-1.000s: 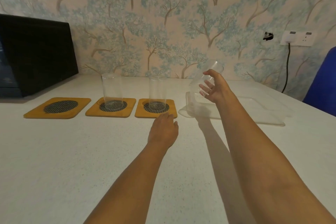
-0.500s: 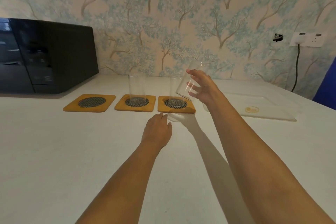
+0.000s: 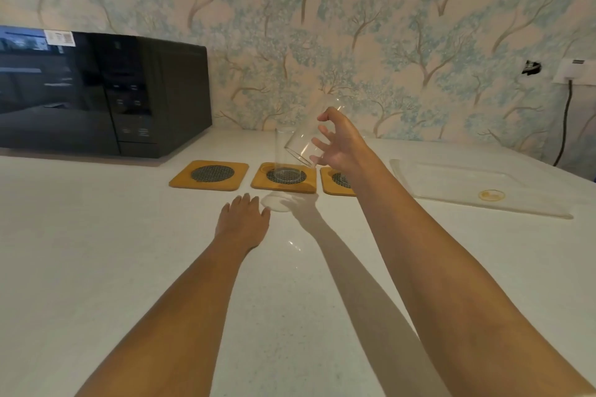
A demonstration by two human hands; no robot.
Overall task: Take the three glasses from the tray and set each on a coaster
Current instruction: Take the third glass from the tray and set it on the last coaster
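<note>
The right hand point(image 3: 338, 145) grasps a tilted glass point(image 3: 309, 135) — it should level it, then lower it onto the empty left coaster point(image 3: 209, 175); the left hand point(image 3: 243, 219) rests open.

Left coaster point(image 3: 209, 175) bare, open from front and above. Upright glass point(image 3: 283, 155) on middle coaster point(image 3: 283, 178) stands just beside it. Microwave point(image 3: 103, 93) blocks rear left. Front worktop point(image 3: 96, 251) free except resting left hand point(image 3: 243, 219).

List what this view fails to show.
- Right coaster, head view: the right forearm covers most of it, so any glass on it is unseen.
- Held glass: fingers of the right hand hide one side.
- Microwave: cut off by the left edge.
- Tray logo: too small to read.
</note>
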